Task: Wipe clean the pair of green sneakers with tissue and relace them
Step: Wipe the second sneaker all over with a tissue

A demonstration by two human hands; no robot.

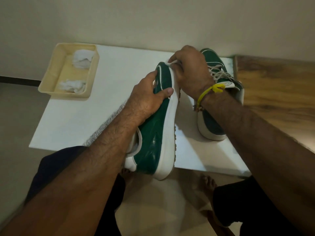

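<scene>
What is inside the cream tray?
The cream tray holds two crumpled white tissue wads, one at each end, with bare floor between them. Anything beneath the wads is hidden.

A white table (109, 106) carries a cream tray (51, 77) and one green sneaker (213, 126).

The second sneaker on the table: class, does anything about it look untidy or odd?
Yes. The second sneaker behind the right hand has its laces lying loose in a tangle over the tongue, not tied.
</scene>
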